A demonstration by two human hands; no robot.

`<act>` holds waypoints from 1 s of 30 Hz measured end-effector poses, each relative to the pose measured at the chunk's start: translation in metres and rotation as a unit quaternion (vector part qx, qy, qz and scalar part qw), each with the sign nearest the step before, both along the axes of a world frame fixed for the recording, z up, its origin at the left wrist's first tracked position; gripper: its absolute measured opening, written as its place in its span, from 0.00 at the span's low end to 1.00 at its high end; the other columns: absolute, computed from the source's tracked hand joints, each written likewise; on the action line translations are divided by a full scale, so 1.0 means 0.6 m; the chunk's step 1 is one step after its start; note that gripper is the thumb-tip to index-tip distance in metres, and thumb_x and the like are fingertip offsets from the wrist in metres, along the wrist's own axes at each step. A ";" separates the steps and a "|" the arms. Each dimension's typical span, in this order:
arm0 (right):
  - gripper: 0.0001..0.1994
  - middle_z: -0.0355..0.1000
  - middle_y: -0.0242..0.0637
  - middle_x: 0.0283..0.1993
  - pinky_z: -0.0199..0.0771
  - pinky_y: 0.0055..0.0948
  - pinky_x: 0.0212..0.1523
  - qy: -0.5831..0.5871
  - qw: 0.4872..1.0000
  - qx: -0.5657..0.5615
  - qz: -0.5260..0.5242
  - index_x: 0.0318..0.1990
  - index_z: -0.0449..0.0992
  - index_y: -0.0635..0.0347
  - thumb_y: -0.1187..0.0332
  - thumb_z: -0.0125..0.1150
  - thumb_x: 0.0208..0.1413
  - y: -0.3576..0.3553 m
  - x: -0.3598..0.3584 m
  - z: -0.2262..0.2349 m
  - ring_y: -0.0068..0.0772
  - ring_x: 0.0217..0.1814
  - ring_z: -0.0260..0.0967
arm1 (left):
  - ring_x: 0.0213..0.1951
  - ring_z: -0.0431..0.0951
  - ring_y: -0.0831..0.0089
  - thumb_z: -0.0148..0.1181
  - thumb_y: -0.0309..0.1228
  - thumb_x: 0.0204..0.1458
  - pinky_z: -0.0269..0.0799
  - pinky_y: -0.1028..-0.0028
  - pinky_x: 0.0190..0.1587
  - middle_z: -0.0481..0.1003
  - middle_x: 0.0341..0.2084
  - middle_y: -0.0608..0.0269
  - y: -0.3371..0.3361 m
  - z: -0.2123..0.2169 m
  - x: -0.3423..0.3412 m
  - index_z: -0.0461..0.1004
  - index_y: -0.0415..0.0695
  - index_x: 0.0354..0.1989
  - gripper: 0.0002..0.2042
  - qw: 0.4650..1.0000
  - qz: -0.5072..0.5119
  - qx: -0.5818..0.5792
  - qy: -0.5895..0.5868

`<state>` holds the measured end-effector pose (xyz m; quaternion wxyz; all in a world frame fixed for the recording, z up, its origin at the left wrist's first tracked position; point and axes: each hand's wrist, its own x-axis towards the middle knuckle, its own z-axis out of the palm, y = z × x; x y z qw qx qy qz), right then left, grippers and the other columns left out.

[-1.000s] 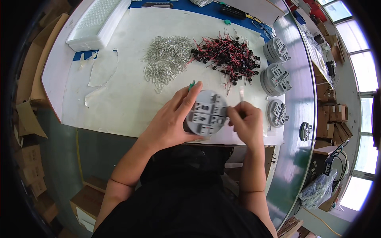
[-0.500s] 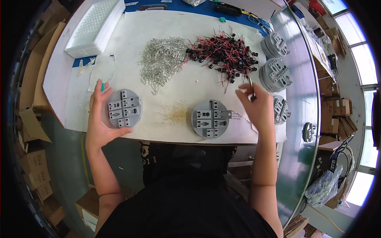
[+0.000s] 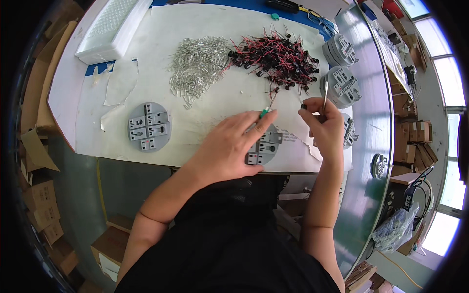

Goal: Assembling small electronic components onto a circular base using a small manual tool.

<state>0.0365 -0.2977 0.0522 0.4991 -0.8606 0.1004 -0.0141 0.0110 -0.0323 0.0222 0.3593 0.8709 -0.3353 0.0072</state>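
Observation:
My left hand (image 3: 227,146) lies over the left side of a round grey fixture (image 3: 267,146), thumb at its near edge and fingers across its far side. A small green piece (image 3: 264,113) shows at the fingertips; whether it is worn or held I cannot tell. My right hand (image 3: 323,124), just right of that fixture, pinches a small black part (image 3: 303,106) between thumb and forefinger. A slim silver metal tool (image 3: 326,93) also sticks up from that hand; its kind is unclear. A second round grey fixture (image 3: 149,127) lies at the left, untouched.
Beyond my hands lie a heap of black parts with red wires (image 3: 278,61) and a pile of clear, bent pieces (image 3: 198,66). Stacked grey fixtures (image 3: 342,85) stand at the right. A white tray stack (image 3: 110,34) occupies the far left.
My left hand has moved right, from the left fixture to the middle one. My right hand has shifted slightly right and nearer, and a black part now shows in its fingers.

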 end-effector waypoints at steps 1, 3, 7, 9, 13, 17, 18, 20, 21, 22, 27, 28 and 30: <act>0.11 0.79 0.29 0.36 0.66 0.22 0.25 0.004 0.999 0.046 0.007 0.48 0.84 0.63 0.75 0.74 0.57 0.001 -0.012 0.004 0.16 0.26 0.67 | 0.67 0.72 0.49 0.84 0.54 0.36 0.68 0.54 0.70 0.70 0.68 0.46 0.006 0.000 0.004 0.63 0.48 0.79 0.57 0.999 -0.012 0.004 0.032; 0.11 0.77 0.25 0.36 0.63 0.18 0.24 0.010 0.990 0.139 0.023 0.48 0.83 0.63 0.78 0.74 0.57 0.005 -0.034 0.005 0.12 0.26 0.66 | 0.65 0.74 0.50 0.83 0.52 0.39 0.70 0.55 0.68 0.72 0.66 0.46 0.017 0.007 0.016 0.64 0.48 0.78 0.54 1.000 -0.009 -0.012 0.005; 0.10 0.78 0.26 0.35 0.58 0.16 0.23 0.022 0.980 0.177 0.084 0.47 0.82 0.63 0.81 0.73 0.59 0.024 -0.064 -0.007 0.10 0.24 0.62 | 0.56 0.81 0.55 0.81 0.48 0.47 0.76 0.60 0.60 0.79 0.56 0.48 0.025 0.022 0.034 0.71 0.45 0.71 0.43 0.995 0.016 -0.099 -0.004; 0.10 0.78 0.27 0.36 0.58 0.16 0.24 -0.031 0.983 0.142 0.112 0.47 0.83 0.63 0.81 0.73 0.58 0.039 -0.065 -0.010 0.10 0.25 0.63 | 0.47 0.85 0.61 0.82 0.44 0.49 0.80 0.65 0.54 0.84 0.45 0.51 0.026 0.027 0.040 0.80 0.41 0.62 0.34 0.975 0.038 -0.198 0.093; 0.12 0.80 0.30 0.39 0.60 0.17 0.26 -0.140 0.975 0.045 0.165 0.45 0.83 0.63 0.82 0.75 0.55 0.061 -0.068 0.004 0.13 0.27 0.64 | 0.36 0.85 0.70 0.79 0.36 0.54 0.80 0.73 0.42 0.85 0.33 0.56 0.008 0.052 0.043 0.86 0.38 0.48 0.18 0.971 0.019 -0.214 0.103; 0.13 0.82 0.33 0.42 0.66 0.21 0.28 -0.151 0.976 -0.001 0.155 0.45 0.83 0.64 0.82 0.76 0.52 0.072 -0.077 0.019 0.17 0.27 0.66 | 0.35 0.84 0.75 0.78 0.29 0.55 0.77 0.76 0.38 0.85 0.33 0.57 0.002 0.053 0.031 0.87 0.38 0.44 0.12 0.947 0.015 -0.231 0.224; 0.12 0.82 0.33 0.43 0.67 0.22 0.28 -0.156 0.976 -0.001 0.154 0.44 0.83 0.64 0.82 0.76 0.52 0.074 -0.079 0.020 0.17 0.28 0.66 | 0.35 0.84 0.75 0.78 0.29 0.55 0.77 0.76 0.38 0.85 0.33 0.57 0.001 0.054 0.028 0.87 0.38 0.44 0.12 0.946 0.014 -0.232 0.224; 0.12 0.82 0.33 0.43 0.67 0.22 0.29 -0.160 0.975 -0.001 0.152 0.44 0.83 0.64 0.82 0.76 0.52 0.078 -0.083 0.018 0.18 0.28 0.67 | 0.34 0.83 0.78 0.75 0.26 0.57 0.76 0.77 0.36 0.85 0.32 0.59 -0.001 0.055 0.022 0.87 0.37 0.43 0.09 0.937 0.025 -0.247 0.245; 0.12 0.82 0.33 0.43 0.68 0.22 0.30 -0.155 0.977 0.033 0.141 0.44 0.84 0.63 0.82 0.77 0.52 0.080 -0.086 0.015 0.18 0.29 0.67 | 0.33 0.83 0.79 0.74 0.25 0.57 0.76 0.77 0.35 0.85 0.31 0.59 -0.001 0.056 0.020 0.87 0.37 0.42 0.07 0.932 0.029 -0.255 0.256; 0.13 0.82 0.34 0.43 0.69 0.22 0.30 -0.149 0.978 0.068 0.129 0.44 0.84 0.63 0.81 0.77 0.52 0.082 -0.090 0.010 0.18 0.29 0.68 | 0.33 0.83 0.79 0.74 0.25 0.57 0.76 0.77 0.35 0.85 0.31 0.59 -0.001 0.057 0.020 0.87 0.37 0.42 0.07 0.931 0.028 -0.257 0.257; 0.12 0.81 0.35 0.48 0.70 0.23 0.32 -0.166 0.968 0.107 0.151 0.43 0.84 0.63 0.81 0.77 0.52 0.080 -0.098 -0.019 0.20 0.30 0.70 | 0.33 0.80 0.73 0.74 0.27 0.58 0.75 0.72 0.36 0.80 0.30 0.60 0.014 0.048 0.019 0.85 0.37 0.39 0.07 0.951 -0.004 -0.220 0.215; 0.12 0.81 0.35 0.48 0.70 0.23 0.32 -0.165 0.969 0.106 0.151 0.43 0.84 0.63 0.81 0.77 0.52 0.081 -0.101 -0.018 0.20 0.30 0.70 | 0.34 0.79 0.70 0.74 0.27 0.58 0.74 0.70 0.38 0.79 0.31 0.60 0.019 0.043 0.018 0.84 0.37 0.39 0.07 0.965 -0.010 -0.185 0.186; 0.12 0.80 0.35 0.51 0.72 0.25 0.32 -0.134 0.979 0.030 0.152 0.44 0.83 0.63 0.81 0.76 0.53 0.087 -0.112 -0.005 0.24 0.31 0.73 | 0.35 0.78 0.68 0.73 0.28 0.58 0.74 0.68 0.39 0.77 0.31 0.59 0.021 0.033 0.015 0.83 0.37 0.39 0.07 0.976 -0.016 -0.150 0.158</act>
